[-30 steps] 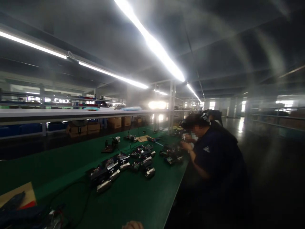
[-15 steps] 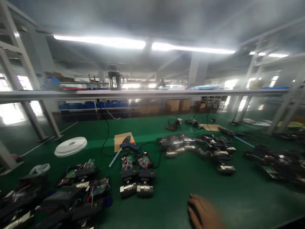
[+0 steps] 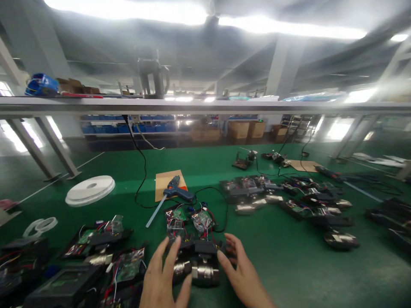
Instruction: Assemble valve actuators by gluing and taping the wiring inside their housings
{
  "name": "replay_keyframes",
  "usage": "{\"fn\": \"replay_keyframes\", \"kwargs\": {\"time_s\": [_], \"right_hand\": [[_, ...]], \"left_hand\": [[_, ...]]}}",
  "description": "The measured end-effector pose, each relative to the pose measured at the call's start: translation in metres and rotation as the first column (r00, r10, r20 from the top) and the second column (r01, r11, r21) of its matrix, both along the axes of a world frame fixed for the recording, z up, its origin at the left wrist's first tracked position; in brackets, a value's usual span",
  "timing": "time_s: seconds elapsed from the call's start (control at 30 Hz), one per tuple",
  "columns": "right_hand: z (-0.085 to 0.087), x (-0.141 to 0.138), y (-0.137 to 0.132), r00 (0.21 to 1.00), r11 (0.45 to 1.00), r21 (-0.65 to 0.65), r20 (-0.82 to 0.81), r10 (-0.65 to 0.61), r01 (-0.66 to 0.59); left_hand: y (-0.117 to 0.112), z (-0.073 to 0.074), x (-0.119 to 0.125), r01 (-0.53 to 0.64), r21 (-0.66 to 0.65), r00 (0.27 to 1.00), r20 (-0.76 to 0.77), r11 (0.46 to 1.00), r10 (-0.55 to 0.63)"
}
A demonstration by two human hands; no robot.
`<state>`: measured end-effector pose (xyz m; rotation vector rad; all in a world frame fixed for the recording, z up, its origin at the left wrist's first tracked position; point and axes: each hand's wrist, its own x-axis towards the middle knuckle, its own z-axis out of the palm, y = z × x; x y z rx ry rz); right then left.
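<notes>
Two metal ball valves with black actuator housings stand side by side in front of me. Their tops are open, showing circuit boards and red and black wires. My left hand (image 3: 165, 273) is over the left valve unit (image 3: 182, 268), fingers spread and thumb apart, hiding part of it. At the outer side of the right valve unit (image 3: 205, 273) is my right hand (image 3: 240, 271), its fingers curved and apart from the thumb. The thumb tip is close to the black housing; I cannot tell whether it touches.
A blue glue gun (image 3: 180, 192) lies on a cardboard piece (image 3: 159, 186), its cord looping behind the units. More valve units (image 3: 105, 239) crowd the left, with others (image 3: 321, 205) at the right. A white reel (image 3: 90, 190) sits far left. A raised shelf (image 3: 205, 105) spans the back.
Both hands are now at the two middle valve units; earlier only one hand showed, low on the right over the green surface. The camera view has tilted upward slightly less toward the table's back edge.
</notes>
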<state>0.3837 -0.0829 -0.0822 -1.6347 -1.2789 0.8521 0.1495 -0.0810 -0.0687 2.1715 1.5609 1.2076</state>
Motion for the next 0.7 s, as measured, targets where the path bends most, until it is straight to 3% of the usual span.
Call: {"fn": "replay_keyframes", "kwargs": {"time_s": [0.07,0.13,0.33,0.53,0.7], "right_hand": [[-0.004,-0.012,0.018,1.000,0.998,-0.060,-0.027,-0.009,0.007],[-0.007,-0.015,0.029,1.000,0.997,-0.073,-0.026,0.011,-0.013],[-0.004,-0.010,0.040,0.993,0.991,-0.047,0.002,0.122,-0.122],[0.013,-0.003,0.025,0.975,0.976,-0.022,-0.035,0.218,-0.219],[0.005,0.001,-0.013,0.945,0.970,-0.017,-0.228,0.233,-0.243]], "left_hand": [[0.025,-0.009,0.009,-0.121,-0.007,0.992,0.019,0.993,0.121],[0.042,-0.017,0.015,-0.177,-0.109,0.982,0.053,0.978,0.183],[0.055,-0.023,0.013,-0.143,-0.342,0.964,0.165,0.929,0.210],[0.046,-0.024,0.000,-0.212,-0.217,0.959,0.144,0.953,0.246],[0.040,-0.030,-0.005,-0.221,-0.146,0.967,0.091,0.964,0.236]]}}
